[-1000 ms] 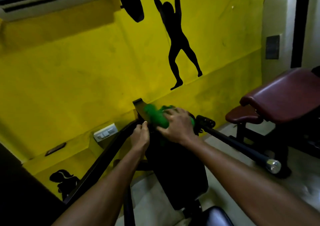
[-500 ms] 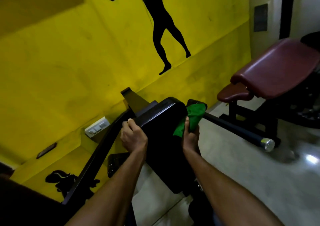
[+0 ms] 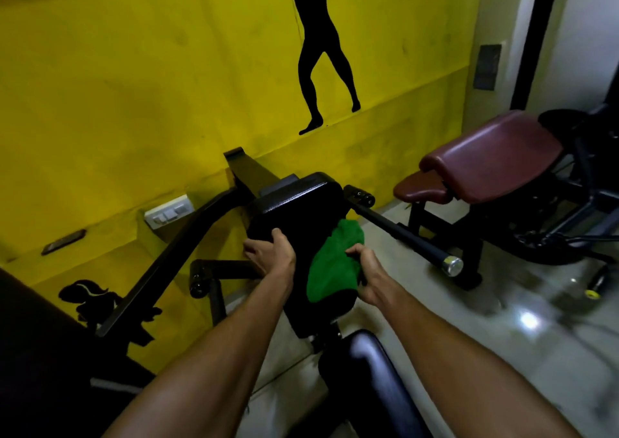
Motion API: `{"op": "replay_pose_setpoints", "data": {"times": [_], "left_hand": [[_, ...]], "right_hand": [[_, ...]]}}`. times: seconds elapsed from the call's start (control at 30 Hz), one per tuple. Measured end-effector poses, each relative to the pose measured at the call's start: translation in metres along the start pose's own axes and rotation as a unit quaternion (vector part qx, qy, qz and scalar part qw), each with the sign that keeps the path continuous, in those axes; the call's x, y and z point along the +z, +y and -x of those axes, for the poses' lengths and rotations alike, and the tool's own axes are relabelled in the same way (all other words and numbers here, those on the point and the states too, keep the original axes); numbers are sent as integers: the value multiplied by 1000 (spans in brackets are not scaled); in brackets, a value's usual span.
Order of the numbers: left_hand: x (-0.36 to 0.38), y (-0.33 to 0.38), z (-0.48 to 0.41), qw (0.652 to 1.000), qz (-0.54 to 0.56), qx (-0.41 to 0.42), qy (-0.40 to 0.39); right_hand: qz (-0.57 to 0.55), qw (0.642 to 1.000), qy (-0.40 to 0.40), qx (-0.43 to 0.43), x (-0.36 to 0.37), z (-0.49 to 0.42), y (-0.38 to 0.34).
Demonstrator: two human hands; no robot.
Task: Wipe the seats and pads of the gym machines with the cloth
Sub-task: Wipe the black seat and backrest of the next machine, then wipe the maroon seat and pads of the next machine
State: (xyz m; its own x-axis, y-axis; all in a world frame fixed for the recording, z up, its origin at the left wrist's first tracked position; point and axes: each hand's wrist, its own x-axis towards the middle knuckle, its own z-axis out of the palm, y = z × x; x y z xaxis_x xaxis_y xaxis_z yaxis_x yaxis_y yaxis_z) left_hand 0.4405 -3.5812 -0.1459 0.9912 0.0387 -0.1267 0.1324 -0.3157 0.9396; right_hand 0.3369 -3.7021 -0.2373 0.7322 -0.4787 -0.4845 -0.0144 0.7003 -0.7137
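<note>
Green cloth, black pad.

The cloth you hold looks like soft, napped green fabric, quite matt. The back pad under it is black vinyl-like upholstery, smooth with a faint sheen, and the seat just below you looks glossier. To your right, the bench has smooth maroon padding. The bar is matt black metal with a shiny end cap; the floor is polished and reflective.

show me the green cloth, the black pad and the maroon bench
green cloth (image 3: 330,266), head view, middle of the fabric
black pad (image 3: 301,199), head view, its upper face
maroon bench (image 3: 495,156), head view, top of sloped pad
</note>
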Motion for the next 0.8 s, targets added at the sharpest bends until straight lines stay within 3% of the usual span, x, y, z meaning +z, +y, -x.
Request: {"op": "replay_pose_setpoints", "data": {"times": [0.13,0.23,0.37,0.5,0.57,0.67,0.8], "left_hand": [[16,-1,54,998,-10,-46,-38],[46,-8,87,986,14,-75,-149],[78,5,142,941,54,-88,-322],[123,31,205,915,23,-40,-400],[156,44,239,907,28,-17,-421],[205,59,283,920,38,24,-390],[267,75,330,926,-5,70,-372]], "right_hand": [[-19,999,-23,-31,-30,48,-21],[-38,998,-38,-45,-61,78,-44],[-45,996,-54,-63,-114,106,-82],[32,994,5,-102,-190,125,-129],[145,972,96,-160,-235,133,-156],[264,909,204,-250,-291,142,-183],[306,894,135,-299,-335,153,-207]]}}
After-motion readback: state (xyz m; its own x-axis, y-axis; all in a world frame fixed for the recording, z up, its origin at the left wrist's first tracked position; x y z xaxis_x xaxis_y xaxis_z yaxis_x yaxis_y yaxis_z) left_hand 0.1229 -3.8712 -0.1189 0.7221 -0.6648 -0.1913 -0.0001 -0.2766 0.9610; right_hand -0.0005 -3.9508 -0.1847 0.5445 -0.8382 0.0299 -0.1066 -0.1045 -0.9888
